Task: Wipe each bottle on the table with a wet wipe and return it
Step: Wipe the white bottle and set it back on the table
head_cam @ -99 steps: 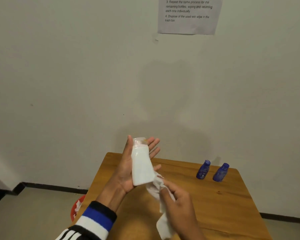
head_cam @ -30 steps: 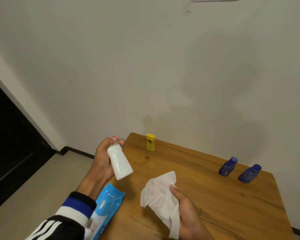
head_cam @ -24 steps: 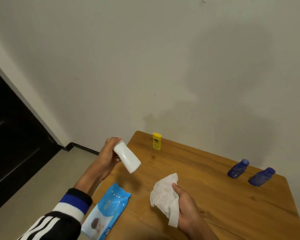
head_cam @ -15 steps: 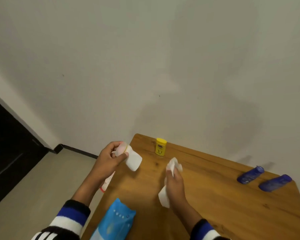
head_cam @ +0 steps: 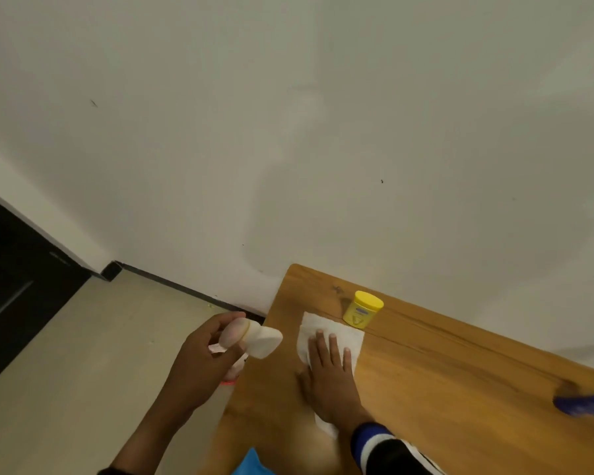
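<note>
Your counter (head_cam: 460, 389) stands against the wall (head_cam: 288, 132), its left rear corner nearest the floor (head_cam: 66, 354) on your left. Your right hand (head_cam: 330, 375) lies flat on the wipe (head_cam: 352, 337) spread on the counter's left side, with the small jar (head_cam: 360, 310) just behind the wipe near the wall. Your left hand (head_cam: 203, 365) holds the bottle (head_cam: 258, 339) tilted, left of the wipe, at the counter's left edge; another bottle (head_cam: 583, 404) lies far right, and a packet (head_cam: 251, 464) sits at the near edge.

Two hands (head_cam: 326, 371), one wipe (head_cam: 333, 332), three bottles, perhaps: white (head_cam: 259, 339), yellow (head_cam: 361, 310), blurred blue (head_cam: 587, 404).
</note>
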{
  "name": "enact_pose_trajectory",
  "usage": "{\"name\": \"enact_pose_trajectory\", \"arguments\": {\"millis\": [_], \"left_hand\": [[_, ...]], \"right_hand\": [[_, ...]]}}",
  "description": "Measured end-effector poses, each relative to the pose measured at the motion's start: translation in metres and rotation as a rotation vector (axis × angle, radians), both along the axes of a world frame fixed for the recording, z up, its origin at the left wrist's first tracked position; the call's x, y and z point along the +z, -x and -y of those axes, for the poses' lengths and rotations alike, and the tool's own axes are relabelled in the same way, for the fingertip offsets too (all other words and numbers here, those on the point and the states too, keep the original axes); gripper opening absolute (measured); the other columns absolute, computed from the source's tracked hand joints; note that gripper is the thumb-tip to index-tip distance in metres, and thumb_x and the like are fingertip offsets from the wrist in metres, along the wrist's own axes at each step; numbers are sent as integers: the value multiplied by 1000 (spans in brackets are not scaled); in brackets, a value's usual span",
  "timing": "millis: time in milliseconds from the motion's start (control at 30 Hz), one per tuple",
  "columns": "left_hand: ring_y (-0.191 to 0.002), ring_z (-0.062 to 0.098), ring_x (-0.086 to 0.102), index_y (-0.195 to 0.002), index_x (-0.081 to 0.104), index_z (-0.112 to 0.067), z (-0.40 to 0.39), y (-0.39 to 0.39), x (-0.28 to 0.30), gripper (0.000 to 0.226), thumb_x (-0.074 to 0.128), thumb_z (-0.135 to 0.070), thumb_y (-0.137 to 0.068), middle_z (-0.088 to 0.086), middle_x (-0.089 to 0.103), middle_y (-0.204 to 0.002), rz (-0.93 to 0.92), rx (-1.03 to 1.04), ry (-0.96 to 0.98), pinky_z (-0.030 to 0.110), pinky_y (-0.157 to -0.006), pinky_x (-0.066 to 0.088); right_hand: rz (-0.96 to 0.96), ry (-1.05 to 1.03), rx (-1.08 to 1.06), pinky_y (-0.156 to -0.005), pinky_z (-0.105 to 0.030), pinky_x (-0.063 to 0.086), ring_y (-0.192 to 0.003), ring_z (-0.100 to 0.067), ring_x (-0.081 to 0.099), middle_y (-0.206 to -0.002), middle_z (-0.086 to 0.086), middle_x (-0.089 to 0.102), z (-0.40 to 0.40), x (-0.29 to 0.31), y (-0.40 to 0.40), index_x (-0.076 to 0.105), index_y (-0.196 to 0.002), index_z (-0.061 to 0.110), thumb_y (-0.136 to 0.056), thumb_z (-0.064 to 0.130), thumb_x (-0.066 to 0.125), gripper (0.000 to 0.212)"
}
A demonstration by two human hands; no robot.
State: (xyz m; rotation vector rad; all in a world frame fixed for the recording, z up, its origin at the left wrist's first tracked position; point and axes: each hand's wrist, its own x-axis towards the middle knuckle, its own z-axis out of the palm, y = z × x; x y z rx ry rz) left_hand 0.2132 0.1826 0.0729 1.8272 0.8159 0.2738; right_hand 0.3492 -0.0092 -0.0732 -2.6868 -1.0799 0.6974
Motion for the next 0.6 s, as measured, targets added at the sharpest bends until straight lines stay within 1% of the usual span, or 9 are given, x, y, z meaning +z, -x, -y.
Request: {"name": "enact_pose_trajectory", "arguments": {"millis": [67, 100, 133, 233, 333, 400, 467, 533, 600], "left_hand": [[-97, -12, 61, -108, 60, -47, -3, -3, -6, 33, 69, -20, -92, -35, 65, -100, 6, 0, 11, 1, -55, 46], [-99, -16, 58, -108, 60, -47, -4, -5, -10, 32, 69, -21, -92, -36, 65, -100, 5, -5, 13, 1, -57, 46], [-100, -16, 58, -108, 61, -47, -6, -6, -13, 31, 69, -21, -92, -33, 66, -99, 5, -5, 18, 1, -58, 47], [-103, -8, 61, -112, 64, -41, -10, -8, -20, 32, 71, -18, -91, -23, 67, -104, 10, -14, 37, 6, -63, 52], [-105, -7, 60, -113, 64, -40, -16, -8, -21, 37, 72, -12, -90, -30, 66, -105, 7, -45, 21, 10, -67, 55], [-106, -9, 59, -114, 63, -42, -23, -7, -20, 36, 73, -18, -89, -34, 64, -108, 8, -56, -13, 12, -70, 55], [-108, -9, 58, -113, 62, -45, -29, -6, -17, 38, 71, -25, -83, -34, 63, -110, 16, -53, -42, 14, -74, 55], [-110, -9, 58, -111, 62, -50, -32, -8, -17, 43, 75, -17, -86, -35, 63, -110, 15, -60, -55, 14, -77, 55], [-109, -11, 58, -107, 63, -56, -32, -10, -16, 52, 74, -9, -87, -36, 63, -110, 24, -73, -50, 9, -71, 54]], "right_hand": [[54, -36, 79, -119, -50, -13, -149, -27, -21, -163, -1, -18, -22, -3, -11, -6, -158, 19, -102, 54, 15, 70], [78, -50, 110, -119, -49, -13, -150, -27, -18, -164, -2, -15, -34, -5, -19, -5, -158, 18, -102, 53, 16, 69], [93, -62, 133, -119, -49, -12, -151, -27, -15, -165, -4, -12, -47, -7, -28, -3, -158, 17, -102, 52, 16, 69], [113, -63, 142, -123, -48, -6, -153, -27, -11, -166, -7, -8, -84, -9, -60, -2, -158, 14, -103, 50, 19, 69], [93, -60, 33, -124, -49, -2, -153, -26, -10, -166, -9, -9, -106, -9, -79, -2, -158, 11, -103, 53, 20, 73], [109, -76, 21, -123, -50, -2, -153, -28, -9, -165, -9, -10, -105, -12, -65, -1, -158, 10, -102, 55, 19, 74], [134, -108, 182, -123, -53, -4, -153, -30, -7, -164, -9, -8, -93, -18, -33, 4, -158, 11, -101, 56, 21, 75], [125, -111, 372, -121, -53, -5, -153, -27, -10, -165, -6, -7, -75, -23, -16, 5, -158, 15, -99, 62, 20, 77], [137, -78, 408, -123, -52, -5, -152, -24, -16, -165, -4, -11, -69, -22, -32, -1, -158, 17, -98, 66, 17, 79]]}}
